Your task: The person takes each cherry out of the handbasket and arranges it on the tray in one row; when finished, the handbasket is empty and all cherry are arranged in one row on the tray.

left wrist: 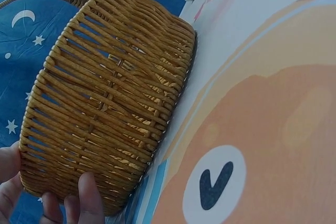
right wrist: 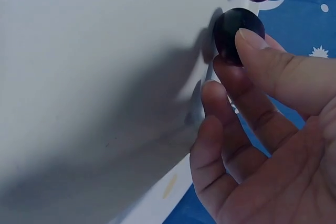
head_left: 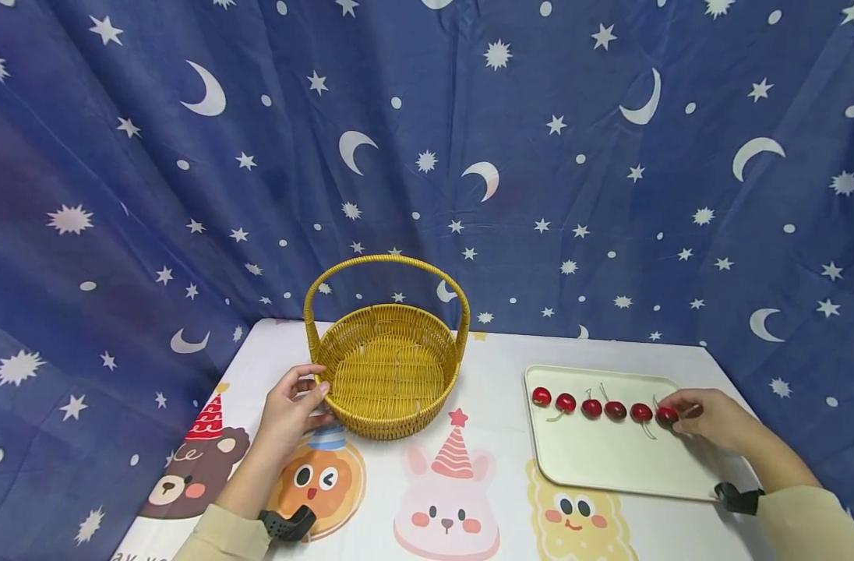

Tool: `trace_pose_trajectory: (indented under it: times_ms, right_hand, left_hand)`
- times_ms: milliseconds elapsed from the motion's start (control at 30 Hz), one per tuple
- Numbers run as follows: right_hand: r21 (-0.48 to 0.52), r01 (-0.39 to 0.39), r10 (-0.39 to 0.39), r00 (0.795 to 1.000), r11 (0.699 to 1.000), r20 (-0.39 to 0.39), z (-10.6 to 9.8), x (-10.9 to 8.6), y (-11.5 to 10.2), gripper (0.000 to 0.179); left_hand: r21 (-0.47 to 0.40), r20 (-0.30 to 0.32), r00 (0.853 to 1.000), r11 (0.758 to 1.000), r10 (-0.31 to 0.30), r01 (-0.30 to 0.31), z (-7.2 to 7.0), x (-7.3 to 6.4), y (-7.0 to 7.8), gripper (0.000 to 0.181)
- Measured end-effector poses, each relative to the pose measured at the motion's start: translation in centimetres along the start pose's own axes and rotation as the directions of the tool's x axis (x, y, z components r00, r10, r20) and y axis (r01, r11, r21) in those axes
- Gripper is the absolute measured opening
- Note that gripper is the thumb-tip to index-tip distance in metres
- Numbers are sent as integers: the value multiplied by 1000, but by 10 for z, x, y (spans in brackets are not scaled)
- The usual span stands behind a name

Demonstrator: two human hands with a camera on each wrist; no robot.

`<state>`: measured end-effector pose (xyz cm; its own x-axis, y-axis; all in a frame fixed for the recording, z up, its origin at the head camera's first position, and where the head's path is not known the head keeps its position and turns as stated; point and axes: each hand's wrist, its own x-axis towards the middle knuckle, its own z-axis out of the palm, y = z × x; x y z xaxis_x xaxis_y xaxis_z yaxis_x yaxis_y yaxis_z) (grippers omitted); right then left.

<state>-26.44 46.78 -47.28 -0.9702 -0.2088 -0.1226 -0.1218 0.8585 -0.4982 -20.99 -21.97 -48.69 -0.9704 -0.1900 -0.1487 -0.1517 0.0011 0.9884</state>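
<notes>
A yellow woven basket (head_left: pixel 388 425) with a tall arched handle stands left of centre. My left hand (head_left: pixel 290 413) grips its left rim, and in the left wrist view the fingertips (left wrist: pixel 90 192) lie against the wicker side. On the right, my right hand (head_left: pixel 718 418) pinches a dark red cherry (right wrist: pixel 228 27) between thumb and fingers at the right end of a row. Several other red cherries (head_left: pixel 591 409), some with stems showing, lie in that row on a cream tray (head_left: pixel 609 463). The fingertips behind the pinched cherry are partly hidden.
The table carries a white cloth (head_left: pixel 493 389) printed with cartoon figures. Behind it hangs a blue curtain (head_left: pixel 413 210) with white moons and stars. Each wrist wears a black band (head_left: pixel 290 523).
</notes>
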Motion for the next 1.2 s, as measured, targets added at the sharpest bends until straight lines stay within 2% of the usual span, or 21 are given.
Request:
trace_pose_trajectory:
  times_ms: [600,733,900,967,1033,1200]
  right_hand:
    - [23,-59,60,997,998,-54,-4,-6,1,40]
    - [23,-53,55,995,998,-85,-6,-8,-1,43]
    - [13,-15,17,991,1000,-134,-7,-11,-5,51]
    - [-5,5,-6,986,1000,-165,-6,-12,-10,55]
    - [-21,10,-13,981,1000,-192,-4,-14,-20,59]
    - [-108,-9,-22,960,994,-279,4,-15,-59,67]
  left_hand:
    - [-4,13,1000,1000,13,-13,1,3,2,42]
    - [41,12,1000,999,14,-15,0,1,8,43]
    - [160,3,998,985,66,-66,-4,-3,16,43]
    - [247,-10,995,965,97,-92,-6,-5,19,42]
    - [367,-29,990,923,137,-117,-8,-8,22,41]
    - [597,-51,959,779,277,-193,-6,-18,38,49]
